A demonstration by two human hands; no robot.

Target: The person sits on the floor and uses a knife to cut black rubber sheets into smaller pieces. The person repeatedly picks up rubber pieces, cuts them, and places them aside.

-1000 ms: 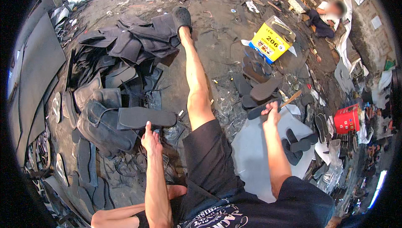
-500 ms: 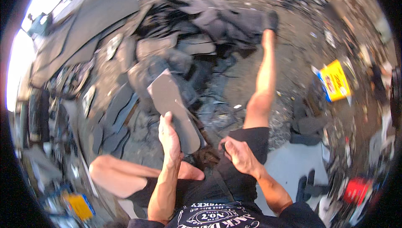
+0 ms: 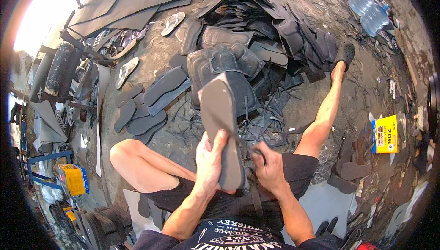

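Grey, flat material in the shape of a shoe sole is seen at the centre of the frame: this sole piece (image 3: 218,108) is held up at a slight tilt, its pointed corner raised towards the top. Of the two hands, the left hand (image 3: 211,158) is closed around the lower half of the piece, with the thumb laid across its front face. The right hand (image 3: 269,166) is curled into a loose fist just to the right of the piece's lower end; a small dark object (image 3: 260,156) is gripped in it, mostly hidden by the fingers, so its kind cannot be told.

Behind the raised piece, moulded dark pads (image 3: 199,78) are heaped on the floor (image 3: 298,105), and a larger pile of black sheets (image 3: 293,34) is spread towards the upper right. Dark cut soles (image 3: 165,86) are laid together left of centre, with thin offcuts (image 3: 270,133) scattered near the right hand. Two pale flip-flops, one higher (image 3: 173,23) and one lower (image 3: 127,72), are seen at upper left. Clear blue bottles (image 3: 373,18) are placed at upper right, a yellow box (image 3: 386,134) at the right, and a pale grey sheet (image 3: 327,204) at lower right.
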